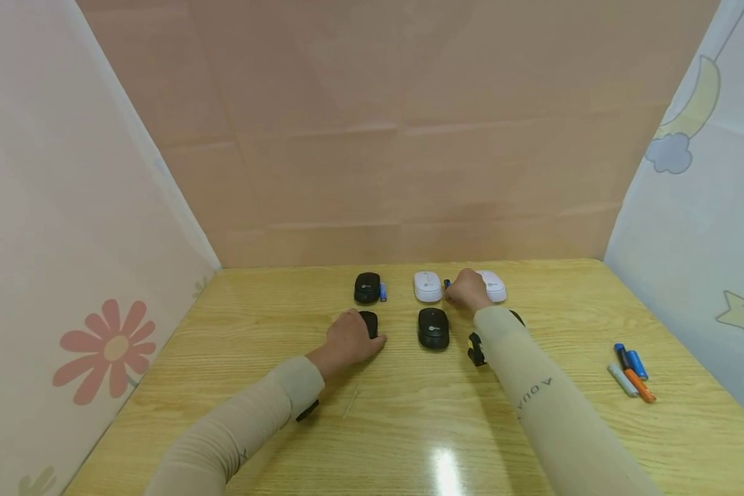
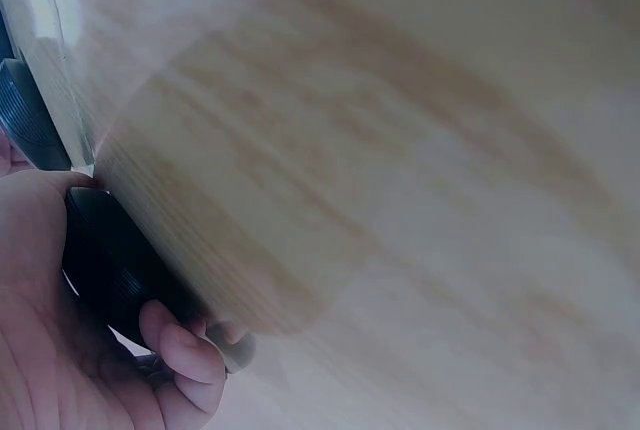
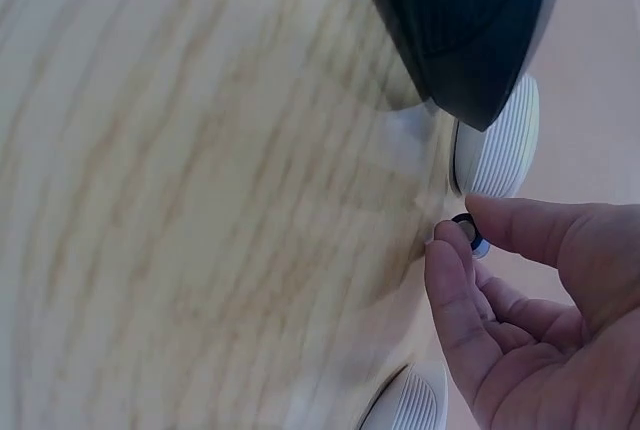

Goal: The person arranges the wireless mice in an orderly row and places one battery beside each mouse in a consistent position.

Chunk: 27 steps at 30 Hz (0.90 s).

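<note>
Small battery (image 3: 468,230) sits between the two white mice, (image 1: 427,288) and (image 1: 494,288) at the back of the table (image 1: 397,434); I have it pinched between thumb and fingertips of my right hand (image 1: 468,289). My left hand (image 1: 350,337) grasps a black mouse (image 1: 369,324); whether its base touches wood, I can't tell. Just right of that, a second black mouse (image 1: 433,329), untouched. Behind, a third black mouse (image 1: 367,288), blue battery (image 1: 382,292) beside it. Well apart, right side: a cluster of coloured cylinders (image 1: 638,387), orange, blue and pale.
</note>
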Available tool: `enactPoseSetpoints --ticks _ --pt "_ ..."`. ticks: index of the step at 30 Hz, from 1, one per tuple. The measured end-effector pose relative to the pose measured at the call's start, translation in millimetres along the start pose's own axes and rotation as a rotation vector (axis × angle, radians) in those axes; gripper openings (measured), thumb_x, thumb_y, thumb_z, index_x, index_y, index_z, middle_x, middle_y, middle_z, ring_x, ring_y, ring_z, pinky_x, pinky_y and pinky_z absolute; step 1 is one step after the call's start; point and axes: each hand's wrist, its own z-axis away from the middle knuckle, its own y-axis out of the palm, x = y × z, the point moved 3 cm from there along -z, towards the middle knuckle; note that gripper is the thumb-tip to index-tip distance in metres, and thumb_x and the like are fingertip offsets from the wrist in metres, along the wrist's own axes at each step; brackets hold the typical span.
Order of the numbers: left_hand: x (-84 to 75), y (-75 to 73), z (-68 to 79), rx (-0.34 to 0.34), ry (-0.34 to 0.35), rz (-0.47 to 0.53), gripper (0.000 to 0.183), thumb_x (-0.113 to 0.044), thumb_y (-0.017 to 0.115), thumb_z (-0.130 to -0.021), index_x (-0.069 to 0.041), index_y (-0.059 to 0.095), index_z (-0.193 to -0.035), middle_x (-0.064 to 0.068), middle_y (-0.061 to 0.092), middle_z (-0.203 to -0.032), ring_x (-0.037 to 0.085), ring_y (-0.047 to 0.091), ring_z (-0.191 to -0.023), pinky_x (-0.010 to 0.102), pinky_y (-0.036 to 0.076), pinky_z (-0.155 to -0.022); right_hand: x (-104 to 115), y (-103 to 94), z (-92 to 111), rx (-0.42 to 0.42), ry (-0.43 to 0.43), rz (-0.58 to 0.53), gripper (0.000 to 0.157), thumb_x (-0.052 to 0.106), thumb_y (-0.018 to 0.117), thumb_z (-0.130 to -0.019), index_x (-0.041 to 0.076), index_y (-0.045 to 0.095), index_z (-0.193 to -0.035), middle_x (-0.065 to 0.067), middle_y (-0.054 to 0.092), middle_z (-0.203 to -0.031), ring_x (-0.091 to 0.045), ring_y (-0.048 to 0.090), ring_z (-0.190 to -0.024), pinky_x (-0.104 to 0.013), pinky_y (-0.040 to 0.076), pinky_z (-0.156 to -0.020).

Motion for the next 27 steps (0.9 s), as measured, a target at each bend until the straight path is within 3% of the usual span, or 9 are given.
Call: enactPoseSetpoints --ticks 9,18,27 --pt "0.0 3.1 -3.0 -0.005 0.001 -0.013 0.084 -0.066 0.056 -0.085 0.011 0.049 -0.118 0.019 0.059 -0.096 0.024 0.061 -0.079 0.031 0.050 -0.055 2.3 1.8 0.1 0.011 -0.003 -0.001 0.008 0.003 0.072 -0.077 -0.004 0.068 -0.074 -0.005 0.058 -0.057 -0.016 0.053 -0.050 -0.028 0.045 -0.053" --pt "-1.1 1.0 -1.9 0.009 0.004 -0.025 0.087 -0.067 0.055 -0.086 0.011 0.046 -0.124 0.020 0.059 -0.102 0.025 0.062 -0.085 0.032 0.052 -0.060 7.2 -0.9 4.8 0.000 -0.054 0.047 0.017 0.001 0.069 -0.076 0.002 0.061 -0.061 -0.003 0.050 -0.052 -0.019 0.046 -0.052 -0.030 0.040 -0.053" --pt "-1.3 -0.2 0.0 0.009 0.022 -0.026 0.087 -0.066 0.056 -0.086 0.012 0.046 -0.124 0.021 0.060 -0.104 0.026 0.062 -0.088 0.032 0.052 -0.064 7.1 0.4 3.6 0.035 -0.001 0.015 0.010 0.003 0.072 -0.078 -0.007 0.067 -0.080 -0.007 0.056 -0.062 -0.021 0.049 -0.060 -0.030 0.041 -0.055"
